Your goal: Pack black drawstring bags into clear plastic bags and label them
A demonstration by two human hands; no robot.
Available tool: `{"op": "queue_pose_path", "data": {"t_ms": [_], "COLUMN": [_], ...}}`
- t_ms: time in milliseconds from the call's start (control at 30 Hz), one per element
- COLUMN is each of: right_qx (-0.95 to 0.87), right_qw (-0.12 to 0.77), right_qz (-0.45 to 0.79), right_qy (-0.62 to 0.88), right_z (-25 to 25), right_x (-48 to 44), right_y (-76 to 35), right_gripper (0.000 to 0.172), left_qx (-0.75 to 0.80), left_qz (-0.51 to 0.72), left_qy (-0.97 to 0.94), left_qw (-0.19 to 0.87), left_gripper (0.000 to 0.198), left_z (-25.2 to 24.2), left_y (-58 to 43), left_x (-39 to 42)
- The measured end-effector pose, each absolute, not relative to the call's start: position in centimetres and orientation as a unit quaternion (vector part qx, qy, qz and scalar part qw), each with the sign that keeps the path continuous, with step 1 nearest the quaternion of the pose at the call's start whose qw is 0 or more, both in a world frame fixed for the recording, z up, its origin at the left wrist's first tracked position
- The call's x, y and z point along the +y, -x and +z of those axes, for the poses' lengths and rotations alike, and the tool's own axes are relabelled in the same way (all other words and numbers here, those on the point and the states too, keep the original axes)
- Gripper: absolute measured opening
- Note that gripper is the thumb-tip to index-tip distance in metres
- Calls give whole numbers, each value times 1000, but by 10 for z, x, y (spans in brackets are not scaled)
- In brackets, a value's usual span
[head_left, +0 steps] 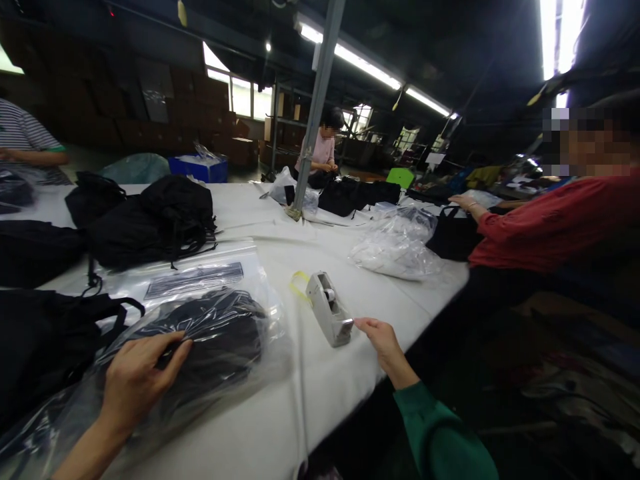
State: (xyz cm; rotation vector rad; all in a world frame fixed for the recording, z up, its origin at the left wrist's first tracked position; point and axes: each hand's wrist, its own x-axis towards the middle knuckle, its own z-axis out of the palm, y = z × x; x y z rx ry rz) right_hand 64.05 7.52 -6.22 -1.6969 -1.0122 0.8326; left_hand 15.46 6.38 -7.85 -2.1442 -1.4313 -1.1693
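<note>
A clear plastic bag (273, 313) with a black fabric item (220, 347) inside lies on the white table, a dark printed block showing near its top edge. My left hand (143, 373) rests on this bag, thumb and forefinger pinching its film. To the right stands a grey tape dispenser (330, 313) with a small roll in it. At its cutting end, my right hand (383, 340) is closed, fingertips pinched at the end of the tape; the tape itself is barely visible. A yellow loop (301, 285) lies against the dispenser's far side.
Black drawstring bags (160, 213) are heaped at the left. Crumpled clear plastic bags (400, 247) lie at the table's right, by a co-worker in a red top (555, 220). A metal post (319, 107) rises beyond the dispenser. Other people sit or stand across the table and far left.
</note>
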Motion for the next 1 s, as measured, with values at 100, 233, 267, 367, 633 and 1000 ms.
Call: {"op": "queue_pose_path", "data": {"t_ms": [100,233,267,367,633,1000], "right_qx": [-392,-374,-374,-381,-407,-733], "right_qw": [480,476,477,479,424,283], "right_qz": [349,361,356,335,291,206], "right_qy": [703,709,711,716,755,583], "right_z": [-78,-105,-110,-120,-128,4], "right_x": [57,49,49,53,65,65], "right_y": [-640,-633,-632,-632,-646,-563], "right_gripper": [41,45,46,46,49,35], "left_qx": [-499,-498,-498,-503,-523,-546], "left_qz": [-408,-416,-418,-419,-432,-420], "left_qy": [748,746,745,742,726,721], "left_qw": [159,152,149,139,109,79], "left_gripper": [20,21,21,20,14,19], "left_z": [-79,-80,-81,-79,-66,-58], "left_y": [-155,-154,-154,-154,-165,-167], "left_x": [64,65,65,65,63,63]}}
